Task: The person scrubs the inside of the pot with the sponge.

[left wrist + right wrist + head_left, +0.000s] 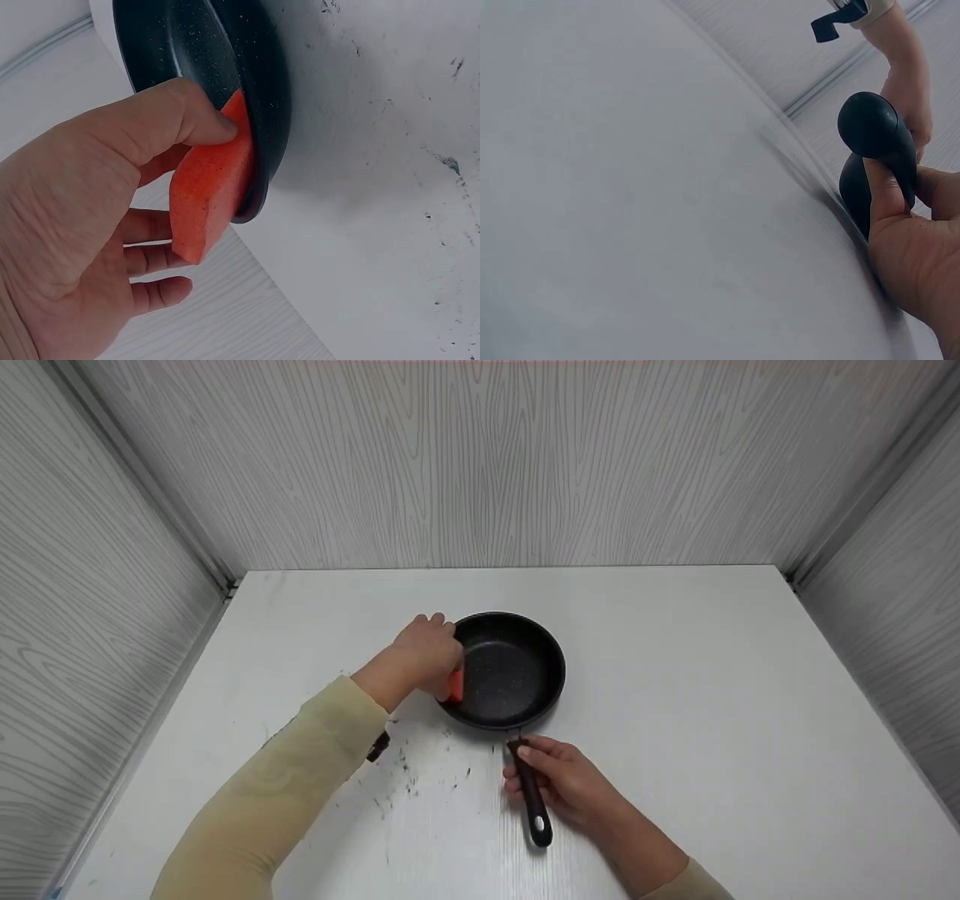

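Note:
A black frying pan [510, 679] sits on the white table with its handle [534, 802] pointing toward the person. My left hand [427, 656] pinches an orange-red sponge [214, 180] between thumb and fingers. In the left wrist view the sponge lies against the inner side of the pan's rim [259, 142], partly sticking out past it. My right hand [566, 776] grips the handle close to the pan, thumb on top and fingers beneath. From the right wrist view the handle's rounded end [868, 124] faces the camera.
Dark smudges and scratches [409, 772] mark the white tabletop [712, 697] left of the handle. Pale wood-grain panels [487, 465] stand behind the table and at both sides. A small black strap piece [379, 746] shows under the left sleeve.

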Tool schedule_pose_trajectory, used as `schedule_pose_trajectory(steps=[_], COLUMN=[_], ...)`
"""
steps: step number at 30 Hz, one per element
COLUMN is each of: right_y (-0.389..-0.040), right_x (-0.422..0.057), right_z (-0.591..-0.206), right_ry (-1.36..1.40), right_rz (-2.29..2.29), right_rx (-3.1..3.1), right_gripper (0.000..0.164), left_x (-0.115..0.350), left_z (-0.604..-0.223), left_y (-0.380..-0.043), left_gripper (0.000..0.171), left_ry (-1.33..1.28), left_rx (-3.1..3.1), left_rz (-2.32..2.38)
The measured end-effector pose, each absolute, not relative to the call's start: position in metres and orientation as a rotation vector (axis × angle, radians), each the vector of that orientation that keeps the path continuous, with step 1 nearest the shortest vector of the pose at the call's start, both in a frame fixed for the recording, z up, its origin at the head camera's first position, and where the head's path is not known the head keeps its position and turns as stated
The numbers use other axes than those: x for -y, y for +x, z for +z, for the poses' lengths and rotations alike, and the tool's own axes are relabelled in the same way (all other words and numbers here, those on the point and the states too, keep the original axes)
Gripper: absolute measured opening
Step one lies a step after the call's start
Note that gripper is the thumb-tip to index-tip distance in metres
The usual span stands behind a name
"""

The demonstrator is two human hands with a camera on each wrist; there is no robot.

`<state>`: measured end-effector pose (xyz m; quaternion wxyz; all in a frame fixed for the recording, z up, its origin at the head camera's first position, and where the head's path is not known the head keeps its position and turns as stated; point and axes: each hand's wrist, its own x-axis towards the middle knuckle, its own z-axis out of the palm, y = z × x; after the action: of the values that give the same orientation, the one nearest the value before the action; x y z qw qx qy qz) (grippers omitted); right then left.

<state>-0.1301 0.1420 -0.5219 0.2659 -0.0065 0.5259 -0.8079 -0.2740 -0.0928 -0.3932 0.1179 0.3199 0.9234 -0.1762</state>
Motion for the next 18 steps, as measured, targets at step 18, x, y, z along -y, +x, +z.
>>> schedule_pose_trajectory(steps=[18], right_y=[-0.1303], right_x=[-0.1425], right_z=[-0.5217], right_ry=[-0.027], right_rz=[-2.175], right_rx=[-1.423], right_gripper=[0.044], left_x=[0.0954], left_z=[-0.3855], left_y=[-0.2635], left_gripper=[0.031], left_ry=[0.955], left_rx=[-2.637], left_rz=[-0.341])
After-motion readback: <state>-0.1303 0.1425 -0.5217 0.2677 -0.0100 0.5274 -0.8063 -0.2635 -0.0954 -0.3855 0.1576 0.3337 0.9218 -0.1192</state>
